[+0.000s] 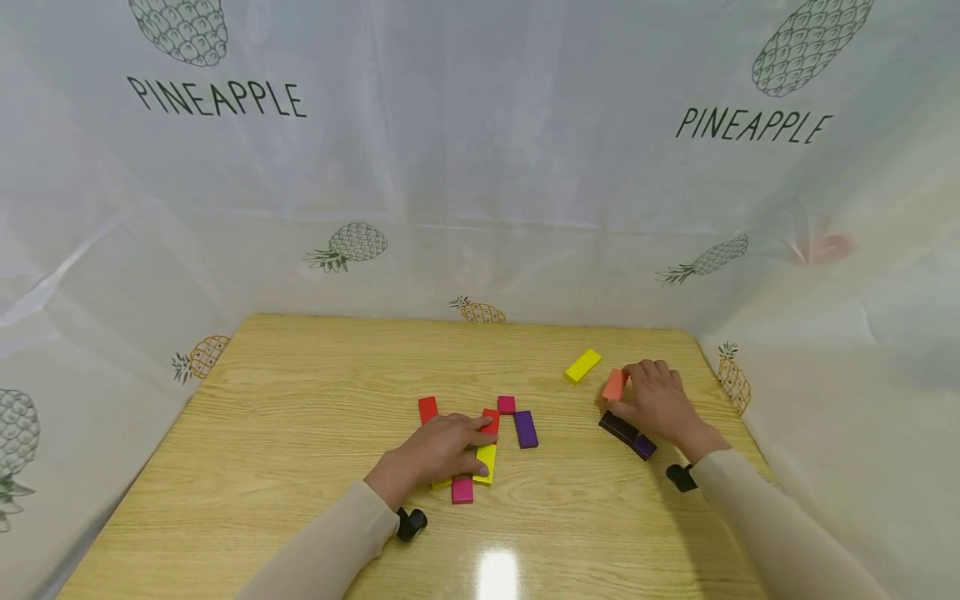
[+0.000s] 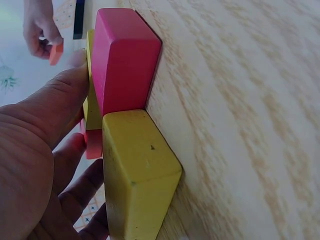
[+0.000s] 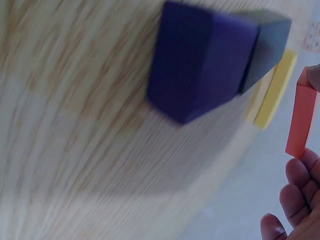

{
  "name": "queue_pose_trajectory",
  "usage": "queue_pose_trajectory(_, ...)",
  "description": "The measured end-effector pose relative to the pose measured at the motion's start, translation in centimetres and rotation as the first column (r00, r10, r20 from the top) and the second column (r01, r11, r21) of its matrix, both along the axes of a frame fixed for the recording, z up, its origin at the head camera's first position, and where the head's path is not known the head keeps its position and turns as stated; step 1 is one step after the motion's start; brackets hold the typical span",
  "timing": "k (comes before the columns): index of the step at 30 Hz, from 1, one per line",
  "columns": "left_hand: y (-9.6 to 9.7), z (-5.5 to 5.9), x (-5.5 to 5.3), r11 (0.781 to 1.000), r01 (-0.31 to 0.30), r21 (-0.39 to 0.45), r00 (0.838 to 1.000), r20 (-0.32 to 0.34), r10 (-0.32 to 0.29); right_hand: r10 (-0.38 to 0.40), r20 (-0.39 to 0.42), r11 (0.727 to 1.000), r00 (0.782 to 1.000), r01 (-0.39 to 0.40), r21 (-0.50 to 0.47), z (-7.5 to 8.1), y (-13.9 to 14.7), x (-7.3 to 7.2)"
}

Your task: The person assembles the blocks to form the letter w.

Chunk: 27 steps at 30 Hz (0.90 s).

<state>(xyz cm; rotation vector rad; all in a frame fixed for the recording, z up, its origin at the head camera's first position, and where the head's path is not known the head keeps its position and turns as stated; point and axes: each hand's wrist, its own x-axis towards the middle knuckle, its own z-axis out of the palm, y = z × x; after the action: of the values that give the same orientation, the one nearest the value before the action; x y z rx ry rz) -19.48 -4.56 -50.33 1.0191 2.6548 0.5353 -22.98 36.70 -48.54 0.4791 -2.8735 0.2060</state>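
Note:
My left hand rests over a group of flat coloured blocks, its fingers spread and fairly straight. Its fingertips touch a red block, and the thumb lies on a yellow block. A pink block and a second yellow block lie beside that hand. Another red block shows past the knuckles; the palm hides part of the group. At the right, my right hand pinches an orange block by its ends between thumb and fingers, raised off the table in the right wrist view.
Near the right hand lie a black block and a small purple block, end to end. A yellow block lies farther back. A purple block and a small pink block sit mid-table. A patterned curtain surrounds the wooden table.

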Motion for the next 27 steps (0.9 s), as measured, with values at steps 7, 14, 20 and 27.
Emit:
queue_pose_trajectory(7,0.1,0.0,0.0,1.0,0.0,0.0,1.0,-0.01,0.0,0.089,-0.047,0.996,0.995,-0.088,0.022,0.0,-1.9,0.5)
queue_pose_trajectory(14,0.1,-0.2,-0.1,1.0,0.014,-0.008,0.999,-0.041,-0.014,0.155,-0.022,0.988,0.988,-0.154,0.032,-0.2,-3.9,1.4)
queue_pose_trajectory(20,0.0,-0.3,-0.1,1.0,0.017,-0.011,0.999,-0.048,-0.017,0.231,-0.039,0.972,0.972,-0.229,0.06,-0.5,-5.5,2.2)
queue_pose_trajectory(27,0.1,-0.2,-0.1,1.0,0.014,-0.002,0.999,-0.038,-0.014,0.321,-0.063,0.945,0.945,-0.315,0.093,-0.8,-7.1,3.7)
